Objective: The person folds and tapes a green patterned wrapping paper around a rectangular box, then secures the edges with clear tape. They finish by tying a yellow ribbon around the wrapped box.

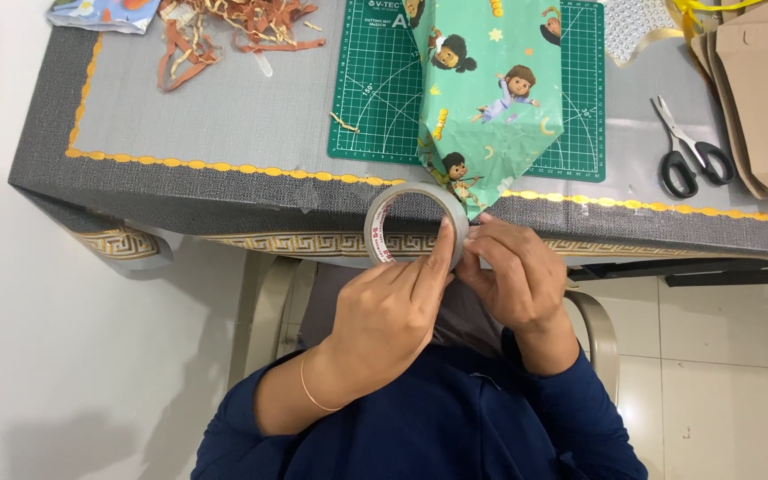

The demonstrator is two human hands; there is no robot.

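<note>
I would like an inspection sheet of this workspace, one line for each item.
Surface: table under a grey cloth with gold trim; a green cutting mat lies on it.
Job's things: roll of clear tape, held at the table's front edge; a parcel in green cartoon wrapping paper lies on the mat.
Clutter: shredded brown paper strips far left; black-handled scissors and brown cardboard pieces on the right.
Hands: left hand grips the roll, a finger on its rim; right hand pinches at the rim, perhaps at the tape's end.
Cables: nothing seen.
Surroundings: pale tiled floor, beige chair.
</note>
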